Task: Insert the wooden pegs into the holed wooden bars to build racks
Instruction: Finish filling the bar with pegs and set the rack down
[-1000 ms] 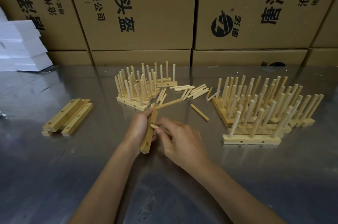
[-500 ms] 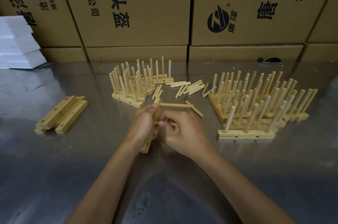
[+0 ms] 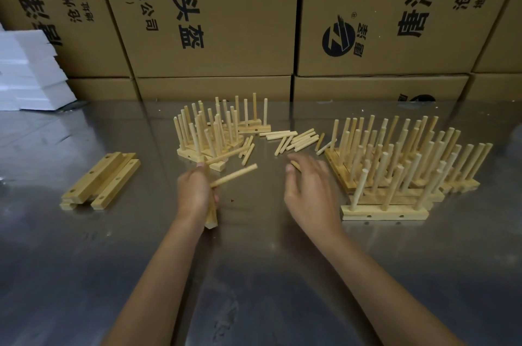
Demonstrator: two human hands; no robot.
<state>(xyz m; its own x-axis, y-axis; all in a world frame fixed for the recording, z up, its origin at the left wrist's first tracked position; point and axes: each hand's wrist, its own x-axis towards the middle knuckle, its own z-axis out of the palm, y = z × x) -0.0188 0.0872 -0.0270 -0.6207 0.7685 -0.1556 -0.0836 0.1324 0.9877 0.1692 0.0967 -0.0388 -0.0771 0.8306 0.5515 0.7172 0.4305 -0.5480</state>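
Left hand (image 3: 195,193) fingers clamped round holed bar (image 3: 211,218) with two pegs (image 3: 234,175) seated, right hand (image 3: 309,190) over table (image 3: 254,275), fingers loosely apart, fingertips blurred beside loose pegs (image 3: 293,138)

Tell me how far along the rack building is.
Done: finished racks right and more centre. In hand: left hand grips a bar with two pegs; right hand reaches toward loose pegs. Left: empty bars remain.
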